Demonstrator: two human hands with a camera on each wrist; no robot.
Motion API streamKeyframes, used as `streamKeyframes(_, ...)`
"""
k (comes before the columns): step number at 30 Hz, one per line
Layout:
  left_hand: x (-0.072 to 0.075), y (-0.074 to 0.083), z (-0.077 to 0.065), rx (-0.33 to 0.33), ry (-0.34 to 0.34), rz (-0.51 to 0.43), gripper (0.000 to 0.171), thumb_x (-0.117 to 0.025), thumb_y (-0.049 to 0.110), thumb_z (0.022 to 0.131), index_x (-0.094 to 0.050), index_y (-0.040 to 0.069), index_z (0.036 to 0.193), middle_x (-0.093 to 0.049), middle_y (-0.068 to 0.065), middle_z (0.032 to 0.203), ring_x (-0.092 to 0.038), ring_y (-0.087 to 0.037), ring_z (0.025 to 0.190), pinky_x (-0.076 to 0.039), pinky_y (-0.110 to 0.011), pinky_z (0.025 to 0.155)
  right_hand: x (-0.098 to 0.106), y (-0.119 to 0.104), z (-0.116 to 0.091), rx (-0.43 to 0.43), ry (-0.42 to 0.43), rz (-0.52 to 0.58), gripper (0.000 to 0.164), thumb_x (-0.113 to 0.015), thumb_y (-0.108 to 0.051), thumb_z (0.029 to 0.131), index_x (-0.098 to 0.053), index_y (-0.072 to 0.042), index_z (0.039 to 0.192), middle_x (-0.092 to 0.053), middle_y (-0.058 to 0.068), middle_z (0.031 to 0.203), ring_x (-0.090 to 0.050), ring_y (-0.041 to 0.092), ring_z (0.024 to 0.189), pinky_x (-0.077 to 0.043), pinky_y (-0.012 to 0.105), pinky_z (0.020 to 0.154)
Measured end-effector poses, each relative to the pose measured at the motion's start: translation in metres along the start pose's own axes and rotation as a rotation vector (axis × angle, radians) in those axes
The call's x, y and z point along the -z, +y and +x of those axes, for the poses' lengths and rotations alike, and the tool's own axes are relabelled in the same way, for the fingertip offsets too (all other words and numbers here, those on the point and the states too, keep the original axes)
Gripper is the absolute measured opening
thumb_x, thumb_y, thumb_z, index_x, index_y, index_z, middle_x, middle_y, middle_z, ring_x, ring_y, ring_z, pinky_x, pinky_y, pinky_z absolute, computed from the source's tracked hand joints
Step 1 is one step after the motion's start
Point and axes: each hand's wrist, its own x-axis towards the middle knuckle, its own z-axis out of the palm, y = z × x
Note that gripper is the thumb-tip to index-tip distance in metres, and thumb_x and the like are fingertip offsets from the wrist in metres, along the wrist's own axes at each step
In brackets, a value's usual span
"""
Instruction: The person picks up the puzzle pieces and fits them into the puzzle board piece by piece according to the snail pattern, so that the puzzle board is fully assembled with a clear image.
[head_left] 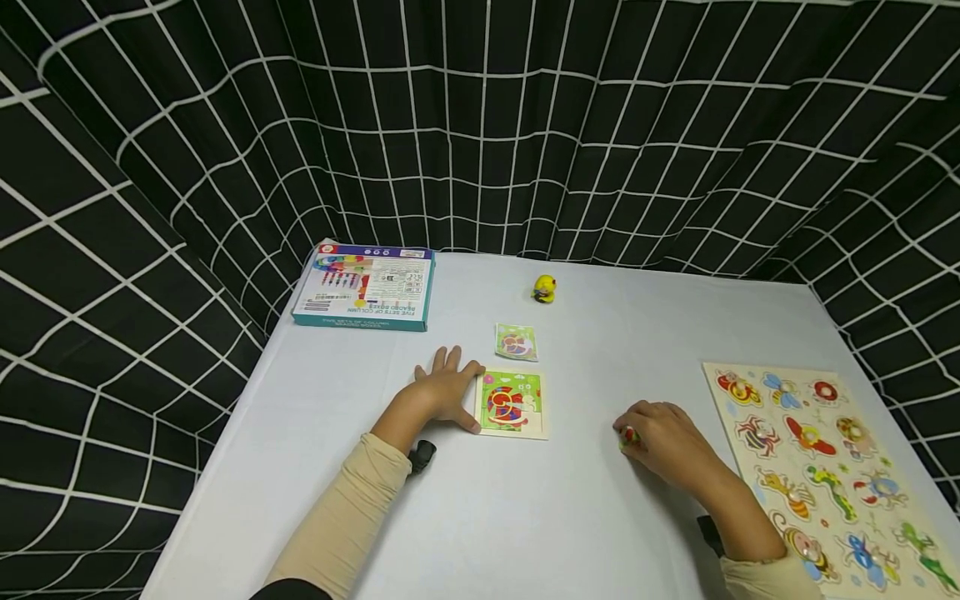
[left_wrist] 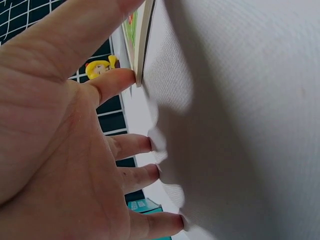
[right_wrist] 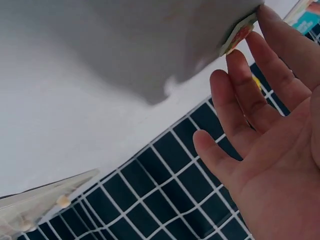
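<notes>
A small square jigsaw puzzle in a pale frame lies mid-table, its picture red and green with a white gap at the lower right. My left hand rests at its left side, thumb and index finger touching the frame's edge; the other fingers are spread on the tabletop, as the left wrist view also shows. My right hand, to the right of the puzzle and low over the table, pinches a small green-and-red puzzle piece between thumb and fingers. Beyond the puzzle lies a little picture card with a similar design.
A flat box sits at the back left. A yellow duck figure stands at the back. A wooden insect peg board covers the right side. Black grid-patterned cloth hangs behind the white table.
</notes>
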Motion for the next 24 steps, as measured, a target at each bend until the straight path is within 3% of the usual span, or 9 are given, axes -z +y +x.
streamKeyframes(9,-0.001,0.0,0.001,0.007,-0.003,0.007,0.096,-0.088,0.042,0.067,-0.038,0.022,0.147,-0.006,-0.02,0.161,0.001,-0.042,0.148,-0.013,-0.073,0.108,0.001,-0.03,0.028,0.073,0.023,0.006,0.027,-0.088,-0.013,0.067,-0.073,-0.012,0.09,-0.068,0.002,0.095,-0.062,0.022,0.091,-0.044,0.051,0.095)
streamKeyframes(16,-0.002,-0.001,0.004,0.01,-0.006,0.006,0.096,-0.087,0.042,0.067,-0.038,0.022,0.147,-0.005,-0.02,0.162,0.002,-0.041,0.148,-0.013,-0.072,0.109,-0.008,-0.06,0.059,0.162,-0.021,0.022,0.032,-0.087,-0.017,0.07,-0.072,-0.012,0.098,-0.067,0.002,0.1,-0.061,0.022,0.101,-0.04,0.056,0.101)
streamKeyframes(24,-0.002,-0.002,0.005,0.006,-0.001,0.023,0.097,-0.087,0.043,0.067,-0.037,0.022,0.147,-0.007,-0.019,0.161,0.0,-0.041,0.148,-0.014,-0.072,0.109,-0.019,-0.072,0.075,0.202,-0.033,0.047,0.023,-0.085,-0.015,0.073,-0.071,-0.013,0.092,-0.065,-0.002,0.095,-0.059,0.021,0.103,-0.039,0.052,0.102)
